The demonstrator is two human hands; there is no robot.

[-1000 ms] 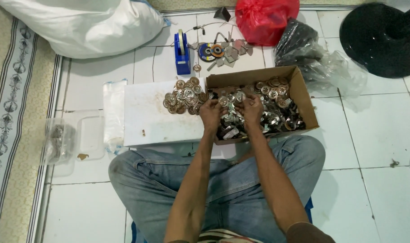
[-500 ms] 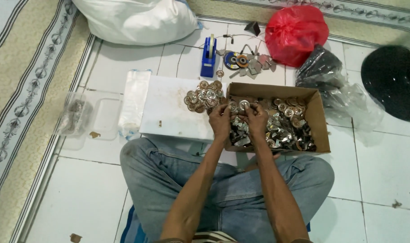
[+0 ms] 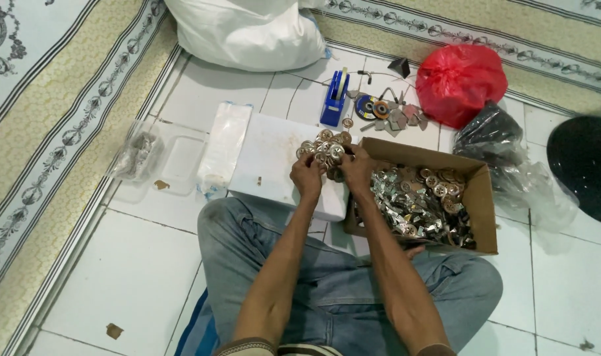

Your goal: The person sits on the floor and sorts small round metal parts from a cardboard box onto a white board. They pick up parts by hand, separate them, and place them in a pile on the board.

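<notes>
At the near edge of the disc pile, your left hand and right hand have fingers curled onto discs; can't tell how tight the grip is. Pile sits on the white slab, left of the box. Risk: nudge the heap and discs could slide off onto the tiles.
</notes>
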